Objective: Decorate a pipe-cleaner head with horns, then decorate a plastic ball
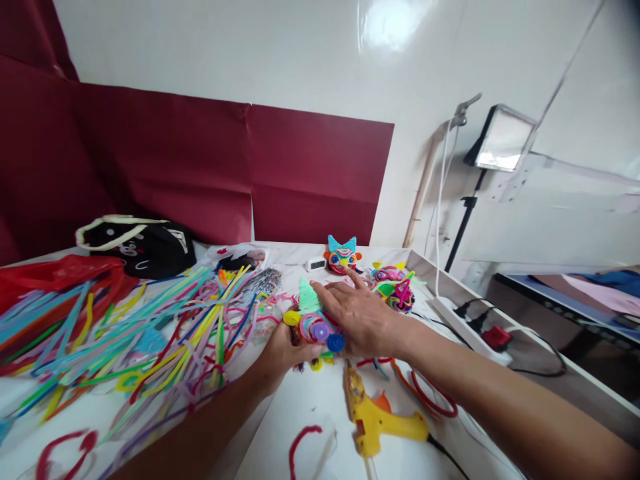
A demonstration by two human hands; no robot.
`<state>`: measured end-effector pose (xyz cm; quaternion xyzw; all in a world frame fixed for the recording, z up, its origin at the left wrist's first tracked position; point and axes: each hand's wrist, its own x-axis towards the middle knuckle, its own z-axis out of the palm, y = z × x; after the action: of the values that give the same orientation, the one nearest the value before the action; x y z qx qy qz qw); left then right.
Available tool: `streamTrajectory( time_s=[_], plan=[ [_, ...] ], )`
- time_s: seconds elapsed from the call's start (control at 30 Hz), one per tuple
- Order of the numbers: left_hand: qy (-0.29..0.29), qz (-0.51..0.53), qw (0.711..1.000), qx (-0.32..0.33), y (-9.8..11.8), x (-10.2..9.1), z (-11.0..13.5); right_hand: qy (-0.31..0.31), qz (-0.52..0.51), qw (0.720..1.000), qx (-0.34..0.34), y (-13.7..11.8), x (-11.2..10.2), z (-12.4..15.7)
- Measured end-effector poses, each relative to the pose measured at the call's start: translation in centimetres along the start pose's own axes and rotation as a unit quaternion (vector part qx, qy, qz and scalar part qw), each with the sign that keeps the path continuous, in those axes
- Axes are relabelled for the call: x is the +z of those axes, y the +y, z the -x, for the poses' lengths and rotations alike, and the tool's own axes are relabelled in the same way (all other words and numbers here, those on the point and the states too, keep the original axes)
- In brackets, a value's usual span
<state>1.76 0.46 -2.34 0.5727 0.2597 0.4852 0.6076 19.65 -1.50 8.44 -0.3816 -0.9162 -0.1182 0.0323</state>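
A small craft figure point(310, 327) wound from colourful pipe cleaners is held near the middle of the table. It has pale green pointed ears, a yellow disc on one side, and purple and blue round pieces on the front. My left hand point(280, 353) is closed round its left and lower side. Over its right side lies my right hand point(363, 317), fingers stretched out and spread, reaching beside the green ear; its thumb is hidden. A yellow hot glue gun point(383, 423) lies below my right wrist, with a red pipe cleaner piece point(303, 440) to its left.
Loose pipe cleaners point(165, 333) cover the left side. A finished-looking blue-eared figure point(343, 255) stands at the back beside a small digital clock point(315, 265). Another colourful craft piece point(395, 283) lies to the right, near a power strip point(470, 330). A black bag point(145, 250) sits back left.
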Motion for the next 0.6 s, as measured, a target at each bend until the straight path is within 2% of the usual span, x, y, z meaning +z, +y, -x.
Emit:
streamTrajectory(
  time_s=[0.27, 0.6],
  plan=[
    [-0.003, 0.001, 1.000, 0.008, -0.2, -0.1, 0.0, 0.007, -0.008, 1.000, -0.011, 0.1, 0.1, 0.1],
    [0.001, 0.056, 0.998, 0.025, -0.3, 0.0, -0.1, 0.067, 0.017, 0.997, -0.028, 0.4, 1.1, -0.1]
  ],
)
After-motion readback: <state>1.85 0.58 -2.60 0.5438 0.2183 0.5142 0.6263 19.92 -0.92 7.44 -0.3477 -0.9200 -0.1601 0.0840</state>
